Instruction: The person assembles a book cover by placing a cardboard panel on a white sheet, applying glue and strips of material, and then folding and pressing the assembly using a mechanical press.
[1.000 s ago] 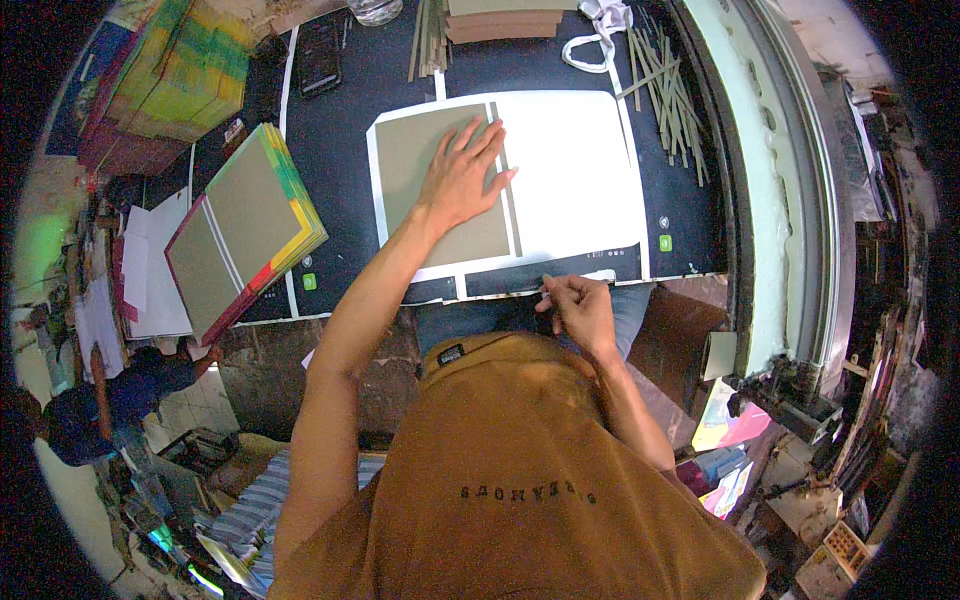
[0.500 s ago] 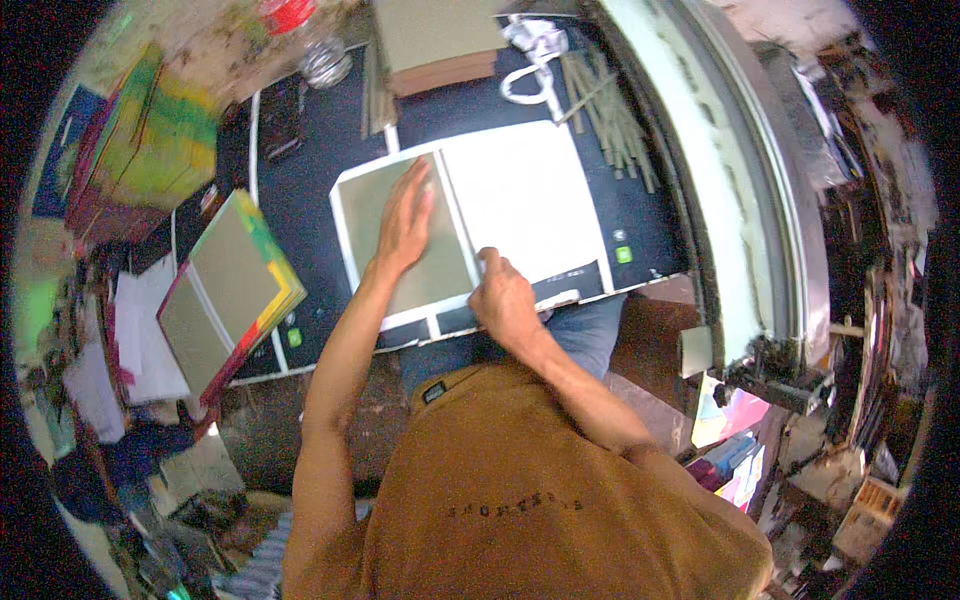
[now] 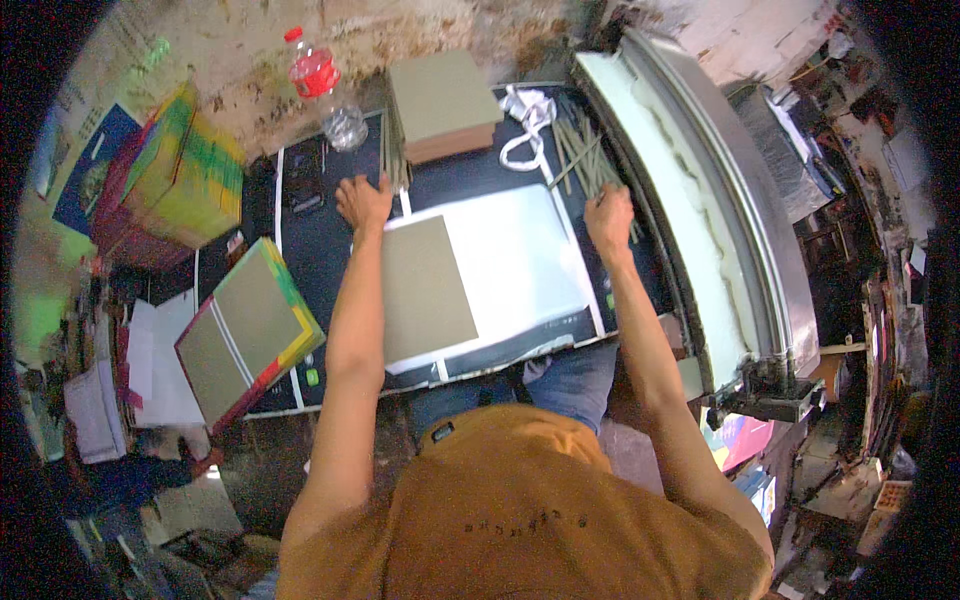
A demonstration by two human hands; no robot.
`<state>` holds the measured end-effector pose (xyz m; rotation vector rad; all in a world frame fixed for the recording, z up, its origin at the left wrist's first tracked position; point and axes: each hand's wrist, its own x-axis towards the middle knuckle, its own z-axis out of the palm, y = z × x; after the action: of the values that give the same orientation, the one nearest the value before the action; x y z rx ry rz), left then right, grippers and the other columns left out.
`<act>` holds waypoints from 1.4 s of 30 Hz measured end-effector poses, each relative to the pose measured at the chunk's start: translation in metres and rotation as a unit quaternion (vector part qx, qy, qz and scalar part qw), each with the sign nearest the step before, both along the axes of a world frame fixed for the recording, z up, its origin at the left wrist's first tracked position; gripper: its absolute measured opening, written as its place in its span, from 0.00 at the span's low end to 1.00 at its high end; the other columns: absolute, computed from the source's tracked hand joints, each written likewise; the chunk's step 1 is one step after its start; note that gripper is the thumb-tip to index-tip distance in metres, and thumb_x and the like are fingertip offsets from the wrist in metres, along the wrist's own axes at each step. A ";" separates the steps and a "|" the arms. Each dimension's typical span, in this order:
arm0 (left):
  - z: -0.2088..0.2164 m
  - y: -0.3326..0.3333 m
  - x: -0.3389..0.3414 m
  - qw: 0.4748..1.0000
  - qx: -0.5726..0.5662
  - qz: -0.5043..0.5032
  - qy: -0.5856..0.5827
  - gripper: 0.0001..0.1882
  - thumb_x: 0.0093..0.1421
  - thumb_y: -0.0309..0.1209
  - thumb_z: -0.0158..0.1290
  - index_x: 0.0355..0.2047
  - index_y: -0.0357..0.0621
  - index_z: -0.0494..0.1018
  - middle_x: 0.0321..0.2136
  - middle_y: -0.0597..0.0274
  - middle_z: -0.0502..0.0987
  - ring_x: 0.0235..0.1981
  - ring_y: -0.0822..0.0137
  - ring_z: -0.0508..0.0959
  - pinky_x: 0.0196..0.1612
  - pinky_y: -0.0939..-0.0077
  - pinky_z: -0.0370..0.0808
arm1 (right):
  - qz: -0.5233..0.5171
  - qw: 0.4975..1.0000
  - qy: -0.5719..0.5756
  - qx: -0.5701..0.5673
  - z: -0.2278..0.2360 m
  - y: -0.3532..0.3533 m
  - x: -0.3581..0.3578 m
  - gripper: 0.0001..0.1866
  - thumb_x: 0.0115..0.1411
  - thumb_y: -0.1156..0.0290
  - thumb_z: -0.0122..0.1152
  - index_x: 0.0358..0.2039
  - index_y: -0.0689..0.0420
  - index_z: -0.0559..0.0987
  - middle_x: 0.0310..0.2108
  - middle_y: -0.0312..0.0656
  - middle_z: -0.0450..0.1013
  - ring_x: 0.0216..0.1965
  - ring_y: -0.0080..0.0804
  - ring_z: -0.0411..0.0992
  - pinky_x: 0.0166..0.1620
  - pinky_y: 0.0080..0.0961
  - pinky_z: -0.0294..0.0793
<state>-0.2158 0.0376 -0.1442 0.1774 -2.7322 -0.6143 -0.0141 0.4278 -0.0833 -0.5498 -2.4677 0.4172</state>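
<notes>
A grey-brown cardboard panel lies on the left half of a white sheet, on the dark table. My left hand is open, fingers spread, by the panel's far left corner and close to an upright bundle of narrow strips. At the right, my right hand has its fingers closed at the near end of a loose pile of cardboard strips. It seems to grip a strip there, though the fingers partly hide it.
A stack of cardboard panels stands at the back, beside crumpled white paper and a red-capped plastic bottle. Covered boards and a tall yellow-green stack sit left. A long metal-edged machine borders the right.
My left hand has moved off the panel toward its far left. My right hand has gone from the sheet's near edge to the strip pile. The strip beside the panel is gone.
</notes>
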 end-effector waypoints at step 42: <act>0.042 -0.049 -0.010 0.988 0.150 0.030 -0.032 0.10 0.52 0.41 0.68 0.30 0.51 0.88 0.35 0.46 0.86 0.41 0.45 0.85 0.50 0.55 0.81 | 0.103 0.988 0.048 -0.108 0.035 -0.088 0.087 0.16 0.61 0.67 0.68 0.46 0.59 0.78 0.42 0.50 0.76 0.43 0.51 0.78 0.45 0.41 0.78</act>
<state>-0.2260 -0.0115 -0.1022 0.3559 -2.6683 -1.0176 0.0732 0.3403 -0.0487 -0.3507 -2.4094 0.7833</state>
